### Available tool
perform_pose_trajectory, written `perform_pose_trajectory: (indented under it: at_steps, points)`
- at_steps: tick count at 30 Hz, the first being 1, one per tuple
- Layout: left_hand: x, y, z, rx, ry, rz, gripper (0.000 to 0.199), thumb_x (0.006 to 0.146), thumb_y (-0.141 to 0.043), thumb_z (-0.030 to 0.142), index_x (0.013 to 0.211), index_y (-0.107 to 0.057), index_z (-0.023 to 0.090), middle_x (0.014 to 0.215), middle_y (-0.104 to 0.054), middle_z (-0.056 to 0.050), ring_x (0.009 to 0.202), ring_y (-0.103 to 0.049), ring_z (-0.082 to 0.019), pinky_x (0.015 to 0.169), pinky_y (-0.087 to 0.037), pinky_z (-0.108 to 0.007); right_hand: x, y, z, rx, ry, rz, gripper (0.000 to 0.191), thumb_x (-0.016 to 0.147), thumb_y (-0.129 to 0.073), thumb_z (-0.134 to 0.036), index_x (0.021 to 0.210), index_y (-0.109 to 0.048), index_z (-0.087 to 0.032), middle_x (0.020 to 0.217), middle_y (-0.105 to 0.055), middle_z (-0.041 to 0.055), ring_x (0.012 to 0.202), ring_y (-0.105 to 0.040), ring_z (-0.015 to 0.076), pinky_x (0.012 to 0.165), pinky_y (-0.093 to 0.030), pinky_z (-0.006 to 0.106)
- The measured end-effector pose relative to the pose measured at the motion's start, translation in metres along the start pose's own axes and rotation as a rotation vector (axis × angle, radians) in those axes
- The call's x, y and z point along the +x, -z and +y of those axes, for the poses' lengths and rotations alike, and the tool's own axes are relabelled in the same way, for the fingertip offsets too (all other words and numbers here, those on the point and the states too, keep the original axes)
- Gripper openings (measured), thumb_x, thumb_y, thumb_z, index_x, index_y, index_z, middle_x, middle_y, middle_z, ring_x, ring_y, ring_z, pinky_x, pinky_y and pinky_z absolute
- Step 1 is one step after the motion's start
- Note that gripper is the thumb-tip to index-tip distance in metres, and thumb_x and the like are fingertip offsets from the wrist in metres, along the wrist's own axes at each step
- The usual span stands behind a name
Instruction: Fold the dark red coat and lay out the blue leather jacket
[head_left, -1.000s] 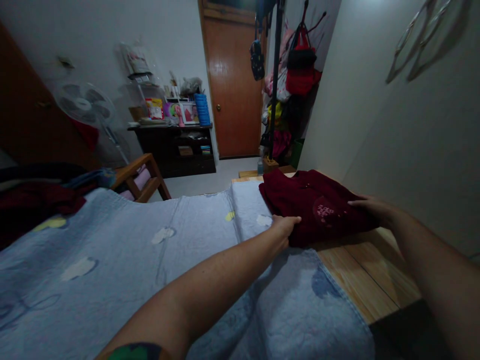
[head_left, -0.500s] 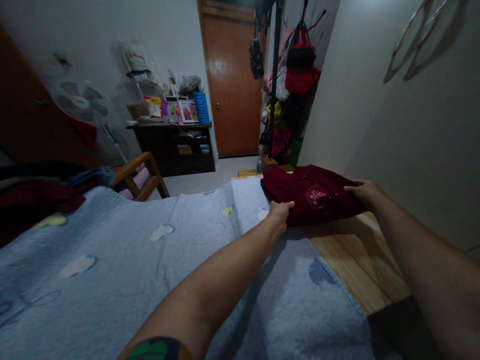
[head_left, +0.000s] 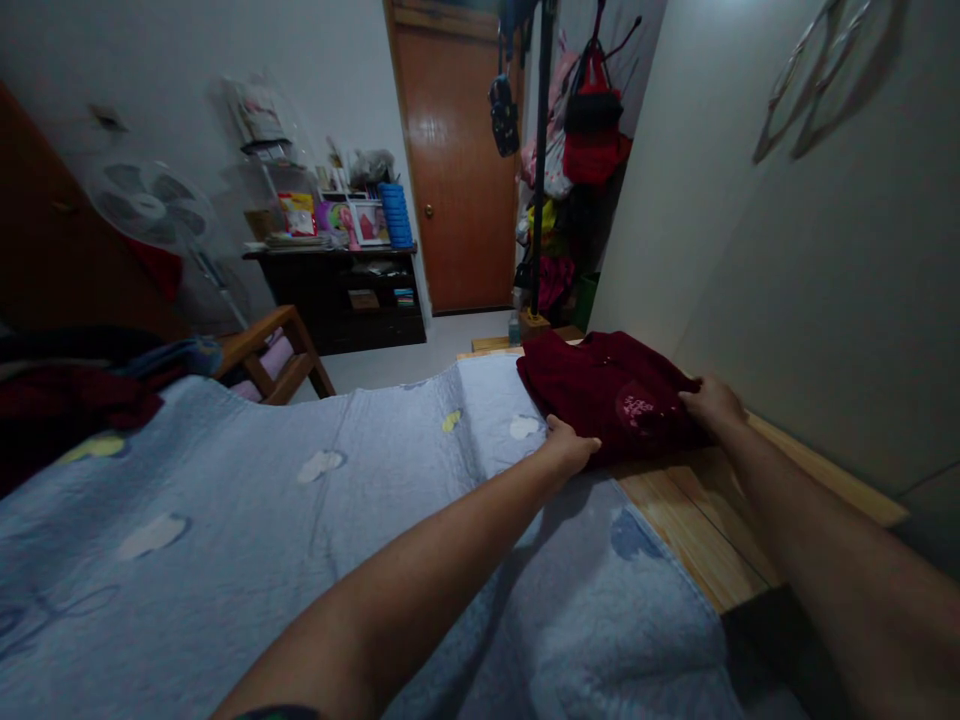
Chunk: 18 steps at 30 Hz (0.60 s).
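A folded maroon shirt point(head_left: 592, 385) with a pink-printed patch and small buttons lies at the far right corner of the bed, partly over the blue quilt point(head_left: 390, 470) and partly over bare wooden boards point(head_left: 682, 515). My left hand point(head_left: 573, 446) is at its near left edge, closed on the cloth, with some fingers hidden by the fabric. At the right edge, my right hand point(head_left: 712, 403) pinches the shirt, thumb on top. Both arms reach forward across the bed.
A pale cabinet point(head_left: 810, 270) rises close along the right side. Dark clothes point(head_left: 75, 400) are heaped at the left, by a wooden chair point(head_left: 281, 350). Beyond stand a fan point(head_left: 150, 205), a dark shelf unit point(head_left: 337, 300), a door point(head_left: 465, 170) and a pole point(head_left: 540, 160) near hanging bags.
Both hands have come slightly nearer along with the shirt's near edge, and my right hand has shifted a little left. The view has turned slightly to the right.
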<state>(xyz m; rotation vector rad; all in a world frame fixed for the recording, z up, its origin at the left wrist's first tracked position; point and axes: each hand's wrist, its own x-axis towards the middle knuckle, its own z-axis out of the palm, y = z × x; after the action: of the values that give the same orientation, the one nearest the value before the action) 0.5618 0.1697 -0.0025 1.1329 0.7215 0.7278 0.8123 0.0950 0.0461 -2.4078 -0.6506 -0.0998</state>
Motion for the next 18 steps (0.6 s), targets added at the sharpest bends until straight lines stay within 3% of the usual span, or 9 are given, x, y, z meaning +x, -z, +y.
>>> perform_pose_trajectory:
  at_steps: [2,4,6,8,12,18]
  points:
    - [-0.012,0.003,0.005,0.222,-0.066,0.044,0.104,0.047,-0.081,0.02,0.138,-0.029,0.019,0.155,-0.018,-0.018,0.144,-0.008,-0.039,0.114,-0.016,-0.048,-0.018,-0.001,-0.019,-0.179,0.168,0.103,0.043,0.08,-0.055,-0.031,0.119,-0.061,-0.015,0.122,-0.059,0.0199,0.115,-0.052,0.0363,0.094,-0.039,0.055]
    - [-0.024,0.008,0.011,0.488,-0.233,0.035,0.098,0.054,-0.078,0.023,0.14,-0.03,0.023,0.159,-0.008,-0.013,0.145,0.001,-0.037,0.116,-0.004,-0.05,-0.039,-0.003,-0.038,-0.191,0.307,0.073,0.047,0.087,-0.046,-0.036,0.131,-0.052,-0.022,0.14,-0.048,0.0129,0.128,-0.042,0.0323,0.103,-0.031,0.055]
    - [-0.033,0.013,0.012,0.658,-0.411,-0.062,0.088,0.061,-0.075,0.025,0.139,-0.034,0.026,0.159,-0.011,-0.01,0.146,0.0,-0.035,0.116,0.002,-0.051,-0.06,-0.007,-0.052,-0.236,0.491,0.014,0.05,0.091,-0.04,-0.044,0.136,-0.048,-0.024,0.149,-0.039,0.0096,0.135,-0.033,0.0322,0.106,-0.025,0.059]
    - [-0.039,0.018,0.01,0.724,-0.5,-0.19,0.079,0.065,-0.073,0.027,0.137,-0.04,0.027,0.157,-0.022,-0.01,0.146,-0.003,-0.033,0.116,0.002,-0.051,-0.076,-0.011,-0.058,-0.276,0.599,-0.037,0.053,0.092,-0.036,-0.05,0.138,-0.045,-0.025,0.152,-0.035,0.0075,0.137,-0.029,0.032,0.107,-0.023,0.06]
    - [-0.046,0.031,0.003,0.721,-0.494,-0.342,0.074,0.067,-0.071,0.03,0.136,-0.045,0.026,0.154,-0.03,-0.009,0.146,-0.006,-0.031,0.118,-0.004,-0.049,-0.096,-0.021,-0.052,-0.386,0.678,-0.085,0.049,0.093,-0.035,-0.051,0.134,-0.051,-0.029,0.148,-0.043,0.0039,0.136,-0.031,0.0317,0.106,-0.019,0.061]
    - [-0.085,0.058,0.004,0.901,-0.418,-0.445,0.085,0.071,-0.069,0.036,0.147,-0.032,0.025,0.158,-0.017,-0.01,0.146,-0.011,-0.032,0.117,-0.01,-0.051,-0.105,-0.034,-0.042,-0.432,0.684,-0.03,0.044,0.093,-0.037,-0.049,0.128,-0.056,-0.031,0.144,-0.048,0.0019,0.135,-0.033,0.0299,0.105,-0.021,0.058]
